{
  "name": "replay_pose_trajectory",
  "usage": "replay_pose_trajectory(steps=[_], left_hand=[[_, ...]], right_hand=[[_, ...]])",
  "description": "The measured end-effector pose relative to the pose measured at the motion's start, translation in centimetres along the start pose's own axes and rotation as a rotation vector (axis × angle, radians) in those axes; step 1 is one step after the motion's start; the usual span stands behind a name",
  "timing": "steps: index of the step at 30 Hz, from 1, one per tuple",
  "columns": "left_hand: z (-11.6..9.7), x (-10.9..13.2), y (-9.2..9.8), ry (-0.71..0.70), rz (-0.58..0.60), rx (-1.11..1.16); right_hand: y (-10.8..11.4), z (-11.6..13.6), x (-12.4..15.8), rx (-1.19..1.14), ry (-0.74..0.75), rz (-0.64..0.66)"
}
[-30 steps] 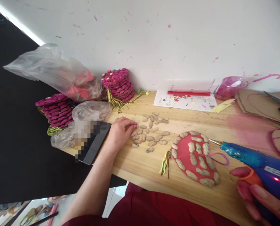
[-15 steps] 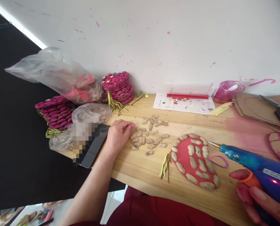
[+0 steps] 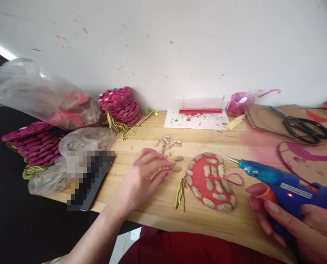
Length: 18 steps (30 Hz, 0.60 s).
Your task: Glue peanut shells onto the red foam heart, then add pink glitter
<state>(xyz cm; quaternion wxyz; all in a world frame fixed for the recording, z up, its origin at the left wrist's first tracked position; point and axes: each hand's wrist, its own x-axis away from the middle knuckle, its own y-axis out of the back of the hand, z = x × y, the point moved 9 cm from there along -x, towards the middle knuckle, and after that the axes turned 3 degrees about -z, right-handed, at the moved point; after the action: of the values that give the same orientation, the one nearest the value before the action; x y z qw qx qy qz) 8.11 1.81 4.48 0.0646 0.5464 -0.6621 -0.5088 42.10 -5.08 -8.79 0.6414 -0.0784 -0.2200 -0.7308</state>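
Your left hand [image 3: 145, 176] has come off the thick of the loose peanuts [image 3: 166, 141] and drawn in toward the near edge of the worktop [image 3: 207, 220]; the view has swung right, so the scissors [image 3: 303, 126] now show whole.

- Left fingers: curled, thumb against fingertips, pinching what looks like one peanut [image 3: 159, 171]. A few shells lie just beside the knuckles, and the rest sit further back toward the wall.
- Right hand [image 3: 297, 223]: wrapped round the grip of the glue gun [image 3: 278, 181], with one finger on the orange trigger. The red lamp is lit. The nozzle points left and hangs just off the right rim of the red piece [image 3: 200, 179], not touching it.
- Red piece: flat near the middle of the worktop's near edge, between your two hands. Shells ring it and fill most of the inside. A yellow tassel [image 3: 180, 189] trails at its left and a purple loop [image 3: 234, 179] at its right.
- Placement, as I judge it: shells on the left-hand side, gun on the right, so neither arm crosses the piece.
- Back edge: star sticker sheet [image 3: 196, 119], pink cup [image 3: 238, 102], magenta stack [image 3: 121, 106]. Left end: phone [image 3: 93, 179] and plastic bags [image 3: 34, 95].
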Motion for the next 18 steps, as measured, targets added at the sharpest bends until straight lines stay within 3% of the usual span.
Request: replay_pose_trajectory(steps=[3, 6, 11, 18], left_hand=[[-2.9, 0.8, -3.3, -0.101, 0.194, 0.079], [-3.8, 1.4, -5.5, -0.114, 0.285, 0.095], [-4.2, 1.6, -6.6, -0.121, 0.276, 0.078], [-5.9, 2.1, -7.6, -0.089, 0.284, 0.131]], right_hand=[[-1.9, 2.0, 1.3, -0.066, -0.027, 0.079], [-2.2, 3.9, 2.5, -0.089, -0.022, -0.005], [-2.8, 5.8, 3.2, -0.110, 0.030, -0.018], [-2.8, 5.2, 2.8, -0.119, 0.027, 0.030]])
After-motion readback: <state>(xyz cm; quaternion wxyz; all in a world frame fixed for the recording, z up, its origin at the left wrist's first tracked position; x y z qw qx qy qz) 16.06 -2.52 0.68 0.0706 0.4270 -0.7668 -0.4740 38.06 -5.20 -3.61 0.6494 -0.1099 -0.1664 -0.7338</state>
